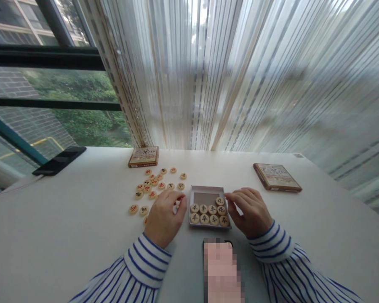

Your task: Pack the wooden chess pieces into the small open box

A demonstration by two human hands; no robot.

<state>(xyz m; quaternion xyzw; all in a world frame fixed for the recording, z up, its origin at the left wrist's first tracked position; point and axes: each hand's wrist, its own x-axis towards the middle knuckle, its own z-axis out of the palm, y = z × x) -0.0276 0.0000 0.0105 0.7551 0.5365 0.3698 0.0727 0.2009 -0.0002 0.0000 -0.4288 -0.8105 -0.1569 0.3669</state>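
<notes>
Round wooden Chinese chess pieces [203, 209] with dark characters lie in rows in a shallow open box [191, 226], with one more at its upper right. My left hand [166, 214] is left of the box, thumb and forefinger drawn close together; whether a piece is held there is hidden. Part of a pale piece shows in the gap below the forefinger. Fingers stretched and thumb apart, my right hand [249, 210] is at the box's right wall, its fingertips at the rim. Loose pieces [152, 195] with red or dark characters are scattered beyond and left of my left hand.
A flat printed box [143, 157] lies at the white table's back edge, and a similar one [277, 177] lies to the right. A black phone [60, 160] with a cable is at the far left. A pixelated pink phone-like object [222, 271] lies between my forearms.
</notes>
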